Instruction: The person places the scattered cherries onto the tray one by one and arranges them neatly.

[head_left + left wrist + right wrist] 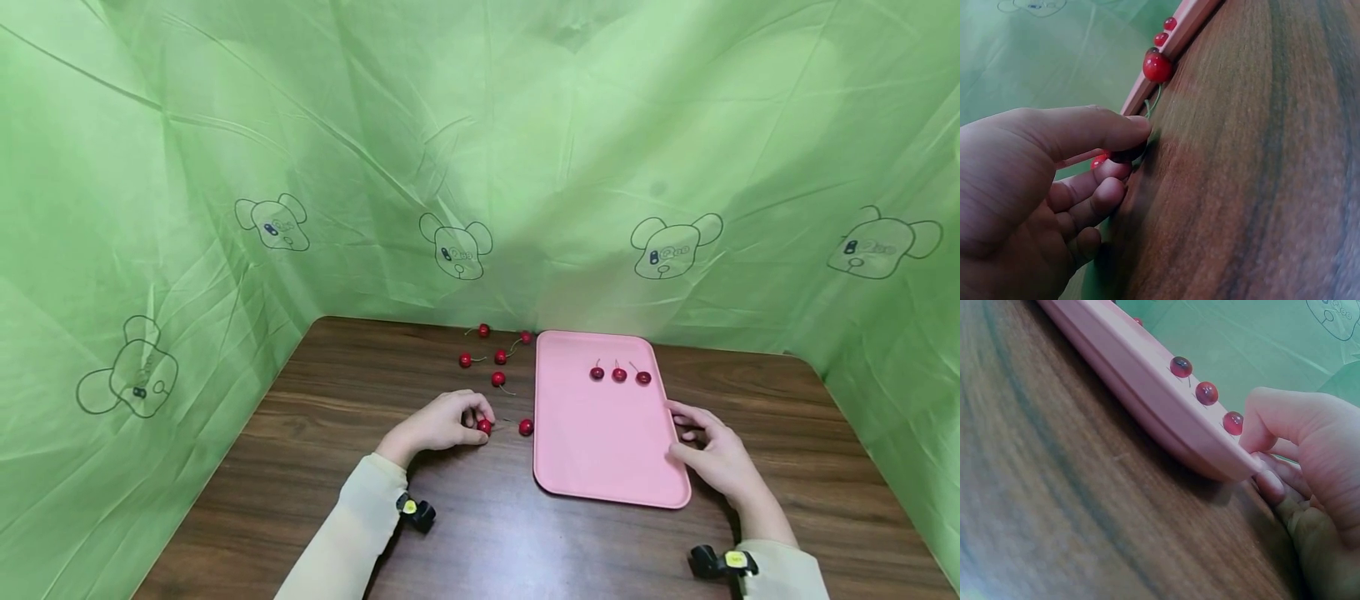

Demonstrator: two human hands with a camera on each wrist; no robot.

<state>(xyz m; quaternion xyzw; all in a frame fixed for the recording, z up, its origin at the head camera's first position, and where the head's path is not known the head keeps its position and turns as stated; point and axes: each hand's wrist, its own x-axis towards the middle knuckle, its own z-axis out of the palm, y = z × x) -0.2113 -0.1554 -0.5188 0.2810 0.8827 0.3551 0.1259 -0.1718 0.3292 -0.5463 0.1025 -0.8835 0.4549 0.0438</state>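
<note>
Left hand (450,421): thumb and fingertips nearly closed, pinching one red cherry (485,427) just above or on the table (300,500), left of the tray; the remaining fingers bent. Right hand (712,454): thumb and fingers part-bent and well parted, touching the right rim of the pink tray (607,450); whether they grip the rim or merely steady it cannot be told from these angles.

Tray contents: three dark red cherries (618,375), stemmed, in a row in the upper right part. Outside the tray: one loose cherry (527,427), just beside its left edge; five further cherries (500,357), stemmed, grouped near its upper left corner.

Obscured: pinched fruit, mostly covered by the thumb in the left wrist view; fingertips of the right hand, partly behind the tray's corner in the right wrist view. Cut off: pale sleeves (337,533), at the lower edge of the head view; tray, in both wrist views.

Markings: green cloth backdrop (525,125), printed with bear-head outlines (457,250), each with small lettering too faint to read surely. Black wrist devices (423,517), each with a yellow label (409,506), wording illegible.
</note>
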